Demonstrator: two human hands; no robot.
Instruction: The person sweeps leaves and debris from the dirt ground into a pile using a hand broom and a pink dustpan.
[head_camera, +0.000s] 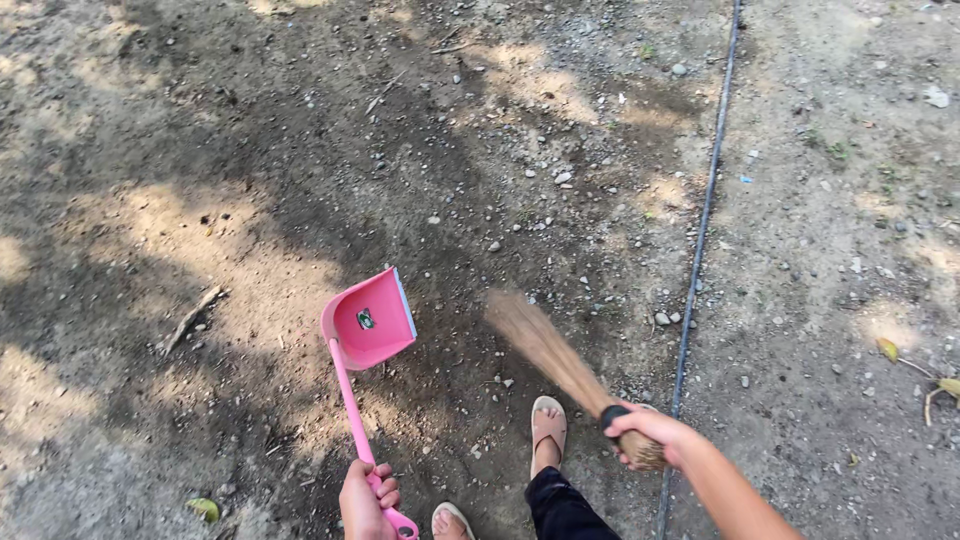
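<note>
Low in the frame, left of centre, the left hand (362, 498) is wrapped around the long handle of a pink dustpan (368, 324), whose scoop sits near the middle of the picture above the dirt ground (250, 150). At lower right, the right hand (648, 434) grips the bound end of a straw broom (545, 345), its blurred bristles fanning toward the centre beside a sandalled foot (547, 425). Right of the broom, a thin dark cable (703, 215) runs from the top edge down the frame.
</note>
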